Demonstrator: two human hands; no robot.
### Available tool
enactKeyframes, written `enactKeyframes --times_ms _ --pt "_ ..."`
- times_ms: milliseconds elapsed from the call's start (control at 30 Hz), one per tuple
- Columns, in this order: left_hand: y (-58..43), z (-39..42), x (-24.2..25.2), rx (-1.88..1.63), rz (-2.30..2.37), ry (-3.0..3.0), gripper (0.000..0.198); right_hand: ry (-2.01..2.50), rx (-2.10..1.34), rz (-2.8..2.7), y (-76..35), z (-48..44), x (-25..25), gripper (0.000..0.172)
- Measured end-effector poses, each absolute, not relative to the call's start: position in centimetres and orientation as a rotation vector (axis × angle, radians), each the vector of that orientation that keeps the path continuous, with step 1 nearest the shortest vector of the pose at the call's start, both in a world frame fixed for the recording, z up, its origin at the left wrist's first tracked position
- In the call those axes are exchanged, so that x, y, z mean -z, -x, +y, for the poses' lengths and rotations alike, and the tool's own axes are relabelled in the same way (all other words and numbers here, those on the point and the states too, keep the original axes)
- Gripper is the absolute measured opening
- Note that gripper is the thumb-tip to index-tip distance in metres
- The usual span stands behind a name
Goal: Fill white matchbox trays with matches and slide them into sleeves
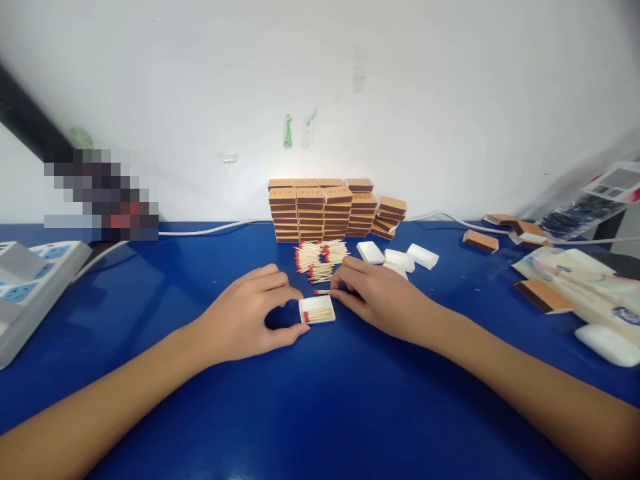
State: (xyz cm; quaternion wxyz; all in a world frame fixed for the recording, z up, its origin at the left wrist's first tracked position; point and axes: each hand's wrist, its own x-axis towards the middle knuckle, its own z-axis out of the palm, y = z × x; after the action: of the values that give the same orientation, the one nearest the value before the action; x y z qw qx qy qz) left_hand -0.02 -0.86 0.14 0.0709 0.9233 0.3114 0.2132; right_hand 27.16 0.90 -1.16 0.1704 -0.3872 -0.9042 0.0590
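My left hand (260, 310) grips the left end of a small white matchbox tray (324, 302) between thumb and index finger. Several red-tipped matches (320, 314) lie along the near side of that tray. Just behind it, my right hand (363, 287) pinches a single match (321, 292) by its plain end, the red head pointing left. Piles of loose matches (320, 272) lie on the blue table beyond the tray. More white trays (370, 253) rest behind my right hand, one partly hidden by it.
Stacked matchboxes (310, 213) stand against the wall. A power strip (43, 280) sits at the left, with a white cable (215, 231) along the wall. At the right are loose matchboxes (481, 241), a plastic packet (595, 287) and a white rounded object (607, 343).
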Motion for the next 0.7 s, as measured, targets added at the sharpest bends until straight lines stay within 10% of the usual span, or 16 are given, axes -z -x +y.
enactKeyframes --times_ms 700 --pt "-0.03 -0.9 -0.08 -0.644 0.923 -2.78 0.024 1.108 -0.314 -2.559 -27.2 1.09 1.14 0.007"
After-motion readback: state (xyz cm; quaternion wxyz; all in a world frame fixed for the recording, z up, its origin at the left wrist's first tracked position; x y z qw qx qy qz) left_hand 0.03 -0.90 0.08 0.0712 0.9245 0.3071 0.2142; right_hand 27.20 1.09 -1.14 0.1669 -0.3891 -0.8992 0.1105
